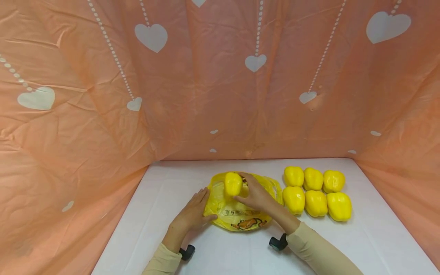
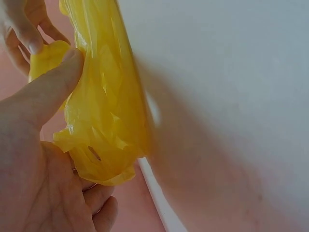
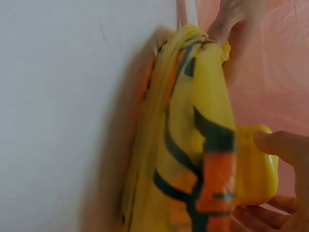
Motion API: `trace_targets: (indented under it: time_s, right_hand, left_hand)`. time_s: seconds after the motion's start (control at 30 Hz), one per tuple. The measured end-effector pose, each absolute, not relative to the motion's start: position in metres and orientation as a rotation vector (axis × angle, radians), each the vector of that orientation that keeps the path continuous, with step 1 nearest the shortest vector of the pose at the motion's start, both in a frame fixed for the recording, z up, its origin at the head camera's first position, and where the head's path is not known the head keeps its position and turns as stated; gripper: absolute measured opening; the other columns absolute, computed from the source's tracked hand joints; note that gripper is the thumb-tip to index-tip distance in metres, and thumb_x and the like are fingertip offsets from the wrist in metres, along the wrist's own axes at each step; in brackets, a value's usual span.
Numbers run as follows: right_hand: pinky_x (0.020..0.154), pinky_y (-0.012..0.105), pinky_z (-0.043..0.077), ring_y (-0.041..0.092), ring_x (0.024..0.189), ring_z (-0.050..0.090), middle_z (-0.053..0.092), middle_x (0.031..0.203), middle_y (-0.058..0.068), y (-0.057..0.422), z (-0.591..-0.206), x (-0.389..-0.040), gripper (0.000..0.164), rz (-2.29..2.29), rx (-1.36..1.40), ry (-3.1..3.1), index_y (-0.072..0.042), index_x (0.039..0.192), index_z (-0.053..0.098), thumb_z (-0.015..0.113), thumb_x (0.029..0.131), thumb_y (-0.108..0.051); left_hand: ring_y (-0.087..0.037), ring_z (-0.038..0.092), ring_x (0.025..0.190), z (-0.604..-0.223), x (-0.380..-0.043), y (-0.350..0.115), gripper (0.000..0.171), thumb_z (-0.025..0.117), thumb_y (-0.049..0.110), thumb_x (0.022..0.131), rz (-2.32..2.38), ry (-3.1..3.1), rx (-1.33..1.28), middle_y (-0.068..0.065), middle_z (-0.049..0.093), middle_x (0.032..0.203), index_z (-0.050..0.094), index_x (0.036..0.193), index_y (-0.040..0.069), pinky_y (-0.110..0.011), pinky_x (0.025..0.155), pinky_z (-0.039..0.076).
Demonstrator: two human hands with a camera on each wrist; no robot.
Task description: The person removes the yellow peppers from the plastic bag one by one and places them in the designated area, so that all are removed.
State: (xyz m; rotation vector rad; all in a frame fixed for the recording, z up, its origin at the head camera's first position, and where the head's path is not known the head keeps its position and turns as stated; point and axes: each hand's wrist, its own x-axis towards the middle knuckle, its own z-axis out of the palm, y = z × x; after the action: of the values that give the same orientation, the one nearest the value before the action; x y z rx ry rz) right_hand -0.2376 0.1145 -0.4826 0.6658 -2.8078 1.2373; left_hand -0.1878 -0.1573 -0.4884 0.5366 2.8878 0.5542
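Note:
A thin yellow plastic bag (image 1: 247,212) with dark and orange print lies spread on the table, its mouth facing up. My right hand (image 1: 256,194) grips a yellow bell pepper (image 1: 233,184) over the bag's mouth, thumb and fingers on opposite sides of it. In the right wrist view the bag partly hides this pepper (image 3: 258,164). My left hand (image 1: 192,211) rests against the bag's left end, fingers nearly straight. In the left wrist view its thumb touches the bag (image 2: 106,87), while some fingers are partly hidden behind the plastic.
Several more yellow bell peppers (image 1: 315,202) sit in two rows right of the bag, the nearest close to its edge. A white cloth covers the table (image 1: 165,191). Peach curtains (image 1: 206,95) with white hearts hang behind and at both sides.

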Motion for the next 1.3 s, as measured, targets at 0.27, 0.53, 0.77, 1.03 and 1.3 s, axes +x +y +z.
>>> trace_targets:
  time_s: [0.27,0.53,0.77,1.03,1.3]
  right_hand:
    - [0.123,0.060,0.042,0.039,0.148,0.048,0.048,0.162,0.018,0.128,-0.475,-0.233,0.087,1.242,0.648,-2.814,-0.009,0.163,0.040,0.088,0.092,-0.028]
    - [0.115,0.059,0.051,0.041,0.142,0.054,0.049,0.160,0.020,0.141,-0.469,-0.228,0.087,1.228,0.684,-2.764,-0.005,0.162,0.040,0.087,0.092,-0.027]
    - [0.116,0.061,0.049,0.042,0.142,0.053,0.049,0.160,0.020,0.153,-0.465,-0.224,0.087,1.226,0.676,-2.761,-0.006,0.162,0.039,0.087,0.093,-0.028]
    - [0.116,0.063,0.048,0.043,0.140,0.054,0.050,0.158,0.021,0.165,-0.463,-0.219,0.088,1.211,0.682,-2.733,-0.006,0.161,0.040,0.088,0.091,-0.028]
    - [0.114,0.063,0.050,0.044,0.137,0.056,0.052,0.156,0.021,0.176,-0.460,-0.213,0.087,1.219,0.680,-2.716,-0.004,0.160,0.041,0.089,0.090,-0.026]
  left_hand:
    - [-0.036,0.020,0.164,-0.491,-0.190,-0.159,0.098,0.076,0.044,0.100,0.555,2.878,0.503,-0.021,0.021,0.177,0.025,0.167,-0.007,-0.051,0.135,0.019]
    - [-0.036,0.019,0.164,-0.490,-0.193,-0.160,0.098,0.076,0.044,0.100,0.557,2.871,0.500,-0.021,0.020,0.177,0.025,0.167,-0.006,-0.051,0.135,0.019]
    - [-0.035,0.020,0.165,-0.493,-0.194,-0.162,0.099,0.075,0.046,0.100,0.531,2.877,0.497,-0.020,0.020,0.177,0.024,0.168,-0.005,-0.049,0.135,0.018]
    - [-0.037,0.020,0.164,-0.490,-0.193,-0.160,0.099,0.077,0.044,0.099,0.560,2.872,0.511,-0.022,0.021,0.177,0.026,0.166,-0.007,-0.051,0.135,0.020]
    - [-0.036,0.020,0.164,-0.490,-0.193,-0.160,0.099,0.077,0.045,0.099,0.546,2.878,0.509,-0.022,0.021,0.177,0.026,0.167,-0.006,-0.051,0.135,0.020]
